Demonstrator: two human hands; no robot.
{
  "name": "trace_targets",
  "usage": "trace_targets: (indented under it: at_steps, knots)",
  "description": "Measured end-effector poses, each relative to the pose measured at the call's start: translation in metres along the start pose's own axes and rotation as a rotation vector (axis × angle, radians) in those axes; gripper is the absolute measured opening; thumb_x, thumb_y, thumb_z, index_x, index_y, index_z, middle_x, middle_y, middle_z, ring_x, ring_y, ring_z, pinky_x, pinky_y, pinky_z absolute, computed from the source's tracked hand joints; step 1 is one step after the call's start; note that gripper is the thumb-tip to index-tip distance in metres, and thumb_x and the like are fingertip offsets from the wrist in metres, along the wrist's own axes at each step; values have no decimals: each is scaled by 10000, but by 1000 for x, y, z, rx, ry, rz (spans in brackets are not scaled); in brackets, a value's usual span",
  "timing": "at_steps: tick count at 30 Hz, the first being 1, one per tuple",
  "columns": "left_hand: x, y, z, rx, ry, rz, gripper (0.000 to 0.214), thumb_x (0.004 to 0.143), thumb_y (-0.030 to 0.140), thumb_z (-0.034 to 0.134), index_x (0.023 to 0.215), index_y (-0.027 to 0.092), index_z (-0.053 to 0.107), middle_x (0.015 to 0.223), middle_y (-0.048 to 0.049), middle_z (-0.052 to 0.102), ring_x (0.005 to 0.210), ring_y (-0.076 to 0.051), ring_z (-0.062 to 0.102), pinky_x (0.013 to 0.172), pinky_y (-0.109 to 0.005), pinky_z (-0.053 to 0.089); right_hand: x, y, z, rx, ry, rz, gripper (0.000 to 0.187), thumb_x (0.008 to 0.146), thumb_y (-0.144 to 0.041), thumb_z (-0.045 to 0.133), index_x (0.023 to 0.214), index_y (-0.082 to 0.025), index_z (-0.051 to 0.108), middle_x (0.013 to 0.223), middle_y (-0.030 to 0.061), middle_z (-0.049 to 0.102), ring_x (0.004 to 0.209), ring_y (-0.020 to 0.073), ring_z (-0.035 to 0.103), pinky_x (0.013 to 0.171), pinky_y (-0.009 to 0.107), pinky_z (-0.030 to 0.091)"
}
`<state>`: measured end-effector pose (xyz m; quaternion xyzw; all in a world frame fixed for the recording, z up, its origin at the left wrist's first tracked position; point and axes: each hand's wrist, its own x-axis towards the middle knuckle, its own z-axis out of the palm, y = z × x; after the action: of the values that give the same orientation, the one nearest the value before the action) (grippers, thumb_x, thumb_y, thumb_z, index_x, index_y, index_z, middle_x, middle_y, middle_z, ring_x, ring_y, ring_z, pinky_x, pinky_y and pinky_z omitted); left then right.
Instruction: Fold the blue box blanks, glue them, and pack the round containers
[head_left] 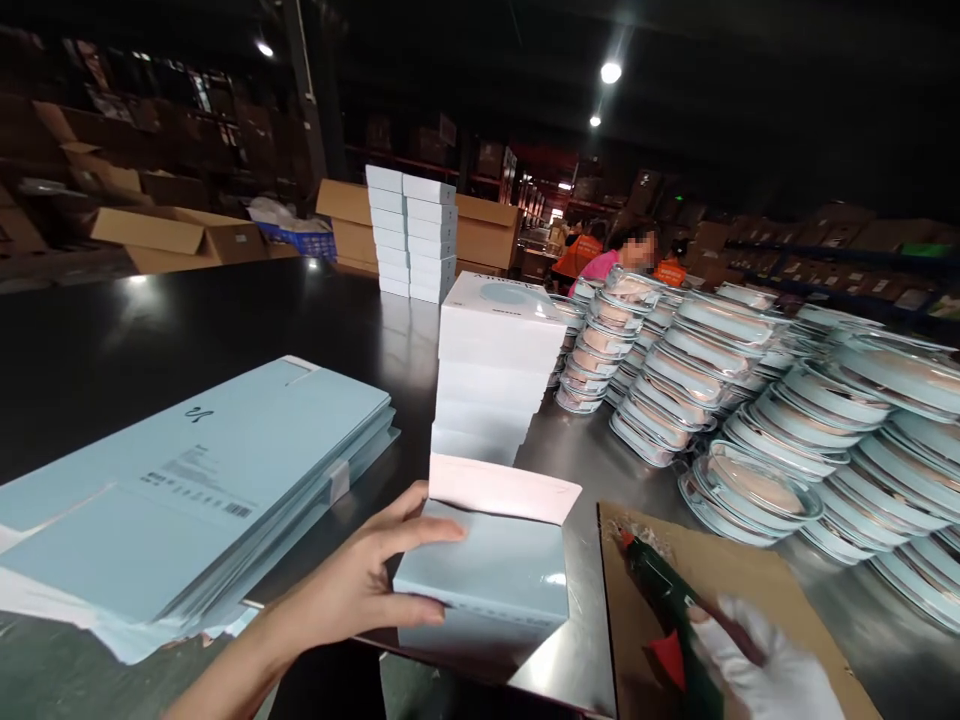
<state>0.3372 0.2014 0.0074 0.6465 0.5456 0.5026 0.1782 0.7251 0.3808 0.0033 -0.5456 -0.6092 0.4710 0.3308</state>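
Observation:
My bare left hand grips the left end of a light blue carton. Its thumb presses the near side and a finger lies across the top. The carton's far flap stands up, showing a pale inside. Over on the right, my right hand, in a white glove, is wrapped round a green glue gun with a red trigger. The gun's orange-red tip rests at a blob of clear glue on a cardboard sheet.
A stack of finished-looking boxes rises behind the carton. Flattened blue cartons lie at left. Several stacks of lidded glass containers fill the right side. More white boxes stand farther back. A person in pink is beyond the table.

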Motion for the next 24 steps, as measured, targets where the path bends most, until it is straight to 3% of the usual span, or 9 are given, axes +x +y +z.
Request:
trace_targets:
  at_steps: [2, 3, 6, 9, 11, 16, 19, 22, 24]
  knots:
    - [0, -2, 2, -3, 7, 37, 470, 773, 511, 873, 1210, 365, 782, 1263, -105, 703, 1191, -334, 704, 1010, -406, 581, -5, -22, 36, -58, -153, -307, 891, 720, -505, 857, 1506, -307, 488, 1374, 115, 701, 1245, 306, 681, 1130, 441, 492]
    - [0, -3, 4, 0, 10, 66, 464, 789, 518, 858, 1219, 365, 773, 1284, -105, 691, 1192, -328, 702, 1008, -395, 581, -8, -33, 55, -53, -298, -419, 984, 781, -455, 828, 1607, -324, 309, 1590, 115, 506, 1409, 290, 549, 1199, 465, 401]
    - [-3, -9, 16, -31, 104, 195, 421, 846, 494, 812, 1228, 336, 733, 1376, -118, 612, 1243, -331, 667, 1015, -392, 573, -18, -49, 98, -35, -546, -635, 986, 868, -311, 770, 1636, -401, 158, 1663, 99, 396, 1512, 261, 408, 1226, 500, 327]
    - [-6, -19, 31, -128, 252, 308, 556, 918, 477, 737, 1408, 434, 478, 1414, -99, 512, 1321, -318, 602, 1015, -451, 579, -24, -49, 107, -89, -496, -834, 846, 886, -180, 692, 1601, -395, 295, 1617, 114, 465, 1506, 291, 415, 1222, 536, 329]
    - [-8, -23, 35, -150, 266, 352, 668, 952, 440, 710, 1477, 520, 305, 1349, -66, 535, 1331, -293, 588, 1043, -495, 564, -25, -50, 104, -179, -472, -963, 785, 859, -105, 646, 1552, -385, 402, 1560, 92, 536, 1508, 300, 412, 1206, 525, 377]
    - [-6, -14, 20, 1, 69, 334, 271, 962, 264, 715, 1217, 351, 742, 1222, -98, 580, 1409, -353, 493, 1104, -492, 524, -21, -65, 107, -363, -446, -1233, 674, 824, -34, 610, 1421, -344, 565, 1244, 64, 708, 1458, 305, 489, 1121, 500, 512]
    - [-2, -3, 12, 74, 7, 303, 204, 936, 291, 751, 1136, 302, 788, 1315, -131, 605, 1480, -377, 405, 1162, -553, 451, -20, -63, 110, -442, -437, -1300, 719, 837, -2, 591, 1463, -348, 514, 1299, 75, 662, 1480, 283, 448, 1112, 491, 522]
    - [-2, 0, 12, -67, 72, 263, 200, 909, 341, 786, 1101, 288, 808, 1341, -141, 673, 1423, -390, 505, 1115, -560, 492, -26, -51, 107, -460, -436, -1277, 761, 860, -37, 590, 1529, -364, 431, 1526, 84, 512, 1536, 321, 351, 1147, 547, 477]
    - [-6, -2, 14, -161, 209, 239, 164, 913, 352, 784, 1065, 300, 815, 1242, -117, 733, 1328, -367, 608, 1069, -520, 531, -29, -45, 105, -394, -317, -1183, 821, 889, -127, 621, 1593, -399, 298, 1668, 67, 343, 1540, 354, 342, 1147, 582, 473]
